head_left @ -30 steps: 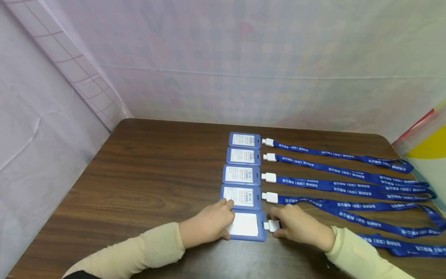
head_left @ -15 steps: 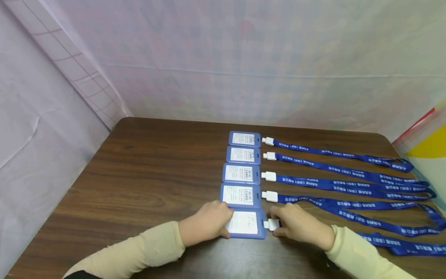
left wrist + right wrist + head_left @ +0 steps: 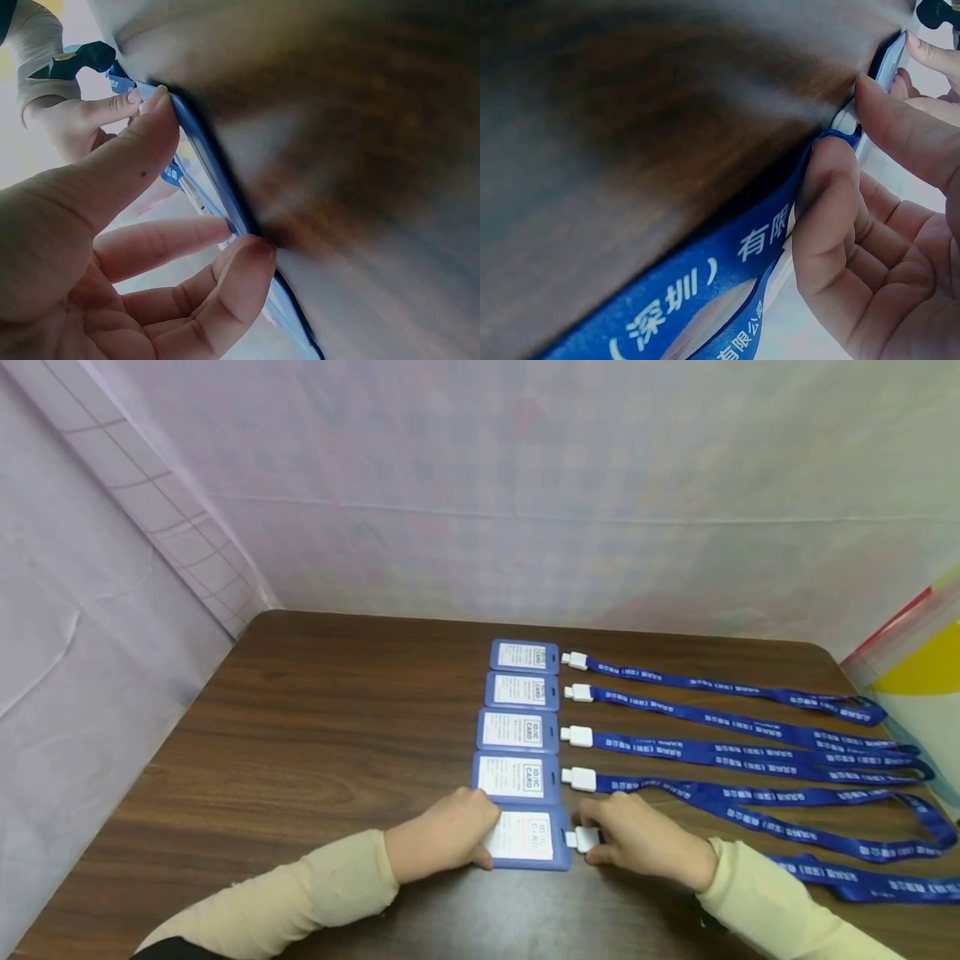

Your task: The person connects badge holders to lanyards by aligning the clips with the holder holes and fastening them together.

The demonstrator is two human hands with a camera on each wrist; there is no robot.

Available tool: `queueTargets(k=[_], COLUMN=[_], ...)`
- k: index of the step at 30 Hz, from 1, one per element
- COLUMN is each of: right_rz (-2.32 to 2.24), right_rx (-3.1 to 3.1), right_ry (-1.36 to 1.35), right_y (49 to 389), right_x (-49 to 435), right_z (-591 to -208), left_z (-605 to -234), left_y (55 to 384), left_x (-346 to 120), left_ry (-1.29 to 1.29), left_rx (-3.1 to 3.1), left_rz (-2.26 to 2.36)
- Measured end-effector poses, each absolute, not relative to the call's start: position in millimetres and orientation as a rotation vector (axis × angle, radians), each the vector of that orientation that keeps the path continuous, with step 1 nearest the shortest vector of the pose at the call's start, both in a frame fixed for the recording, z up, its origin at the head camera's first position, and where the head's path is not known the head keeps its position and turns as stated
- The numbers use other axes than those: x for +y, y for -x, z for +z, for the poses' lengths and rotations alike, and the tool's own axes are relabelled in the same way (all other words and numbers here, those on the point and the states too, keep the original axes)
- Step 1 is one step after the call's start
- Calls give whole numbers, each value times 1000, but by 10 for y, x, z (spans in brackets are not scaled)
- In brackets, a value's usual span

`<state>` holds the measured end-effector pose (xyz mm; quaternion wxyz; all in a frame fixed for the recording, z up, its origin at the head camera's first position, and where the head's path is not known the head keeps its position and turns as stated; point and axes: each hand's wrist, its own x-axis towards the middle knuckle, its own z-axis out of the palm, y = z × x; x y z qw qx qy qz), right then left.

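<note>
In the head view, my left hand [image 3: 442, 831] grips a blue ID badge holder [image 3: 562, 852] by its left end, thumb on the near edge and fingers on the far edge. The holder, with a white card inside, lies nearest in a column of similar holders. My right hand [image 3: 645, 837] pinches the white clip [image 3: 585, 839] of a blue lanyard between thumb and fingers. The clip's narrow tip is right at the holder's slotted right end. In the right wrist view, the printed strap [image 3: 682, 292] trails from the clip beneath my fingers.
Several more blue badge holders [image 3: 517, 731] line up behind, each facing a white lanyard clip [image 3: 577, 736] on its right. Their blue straps [image 3: 712, 752] stretch to the table's right side. The brown wooden table [image 3: 315, 718] ends at a pale curtain [image 3: 450, 485].
Both hands keep their holds on the badge holder and clip. The glare on the nearest card has eased, and faint print shows. The whole scene sits slightly higher in the head view.
</note>
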<state>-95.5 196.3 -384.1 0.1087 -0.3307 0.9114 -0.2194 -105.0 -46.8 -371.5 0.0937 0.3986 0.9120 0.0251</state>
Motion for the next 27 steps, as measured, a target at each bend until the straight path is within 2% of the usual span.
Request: queueTargets(k=[27], right_rz=[-634], right_rx=[2689], right_ry=[969], right_y=[970], right_x=[1933], right_z=[-3832], left_z=[-3697], left_y=[1050], left_x=[-455], left_ry=[-1115], left_rx=[2694], left_rz=[105])
